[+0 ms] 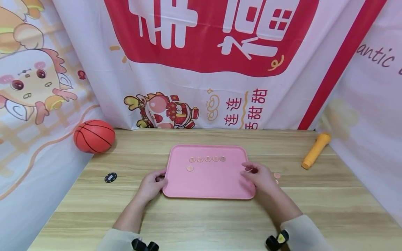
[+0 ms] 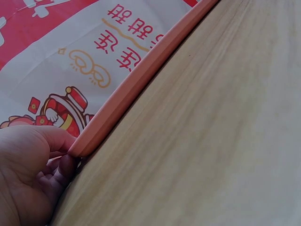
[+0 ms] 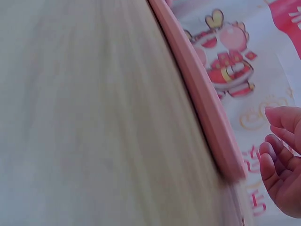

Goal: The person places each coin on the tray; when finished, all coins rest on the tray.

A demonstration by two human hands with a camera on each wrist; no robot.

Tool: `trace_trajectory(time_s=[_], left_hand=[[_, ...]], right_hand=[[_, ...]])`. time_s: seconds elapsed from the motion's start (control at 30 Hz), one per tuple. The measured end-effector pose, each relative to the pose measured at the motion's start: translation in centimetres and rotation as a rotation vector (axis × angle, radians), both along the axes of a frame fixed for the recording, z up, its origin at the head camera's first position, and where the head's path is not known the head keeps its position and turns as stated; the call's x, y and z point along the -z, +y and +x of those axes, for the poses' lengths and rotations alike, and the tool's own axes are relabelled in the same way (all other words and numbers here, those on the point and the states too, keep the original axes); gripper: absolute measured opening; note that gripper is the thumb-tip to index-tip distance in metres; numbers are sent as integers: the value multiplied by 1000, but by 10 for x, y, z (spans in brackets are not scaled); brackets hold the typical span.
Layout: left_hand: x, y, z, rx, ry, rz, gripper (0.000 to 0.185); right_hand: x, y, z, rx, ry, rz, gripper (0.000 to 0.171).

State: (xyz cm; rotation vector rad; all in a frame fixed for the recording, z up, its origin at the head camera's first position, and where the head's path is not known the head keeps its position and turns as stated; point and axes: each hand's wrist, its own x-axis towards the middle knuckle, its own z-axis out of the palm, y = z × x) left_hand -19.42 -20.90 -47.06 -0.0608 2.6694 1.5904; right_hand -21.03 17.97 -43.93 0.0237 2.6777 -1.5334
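Note:
A pink rectangular tray (image 1: 207,188) lies on the table, with several copper-coloured coins (image 1: 208,159) in a row near its far side. Below that row's left end sits a single coin (image 1: 190,168). My left hand (image 1: 151,186) grips the tray's left edge near the front corner; the left wrist view shows the thumb on the rim (image 2: 89,136) and fingers curled under it. Over the right edge hovers my right hand (image 1: 260,177), fingers loosely bent. Nothing shows between those fingers (image 3: 275,143) in the right wrist view.
Two copper-coloured coins (image 1: 276,175) lie on the wooden table (image 1: 204,223) beside my right hand, one partly hidden. A black poker chip (image 1: 110,177) and a red toy basketball (image 1: 94,136) are at left. An orange cylinder (image 1: 315,150) lies far right. Printed curtains (image 1: 188,66) border the table.

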Motion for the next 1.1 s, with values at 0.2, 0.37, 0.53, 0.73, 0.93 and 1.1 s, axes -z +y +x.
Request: trace_trajectory(time_s=[0.2,0.37,0.53,0.73,0.93,1.1], left_hand=[[0,0,-1,-1,0,-7,46],[0,-1,0,-4,0,-18,47],[0,0,0,-5,1,-24,47],[1,0,0,-3,4,-21,47],[1,1,0,-3,7,-27,47],[0,2,0,-5,10,-32,46]], right_hand=[[3,39,13,-4,7,93,41],[5,61,22,24,-69,101,49],[8,77,31,39,-77,113,52],[14,94,41,33,-77,137,54],[22,107,46,12,-57,186,49],[24,112,49,-1,-64,184,47]])
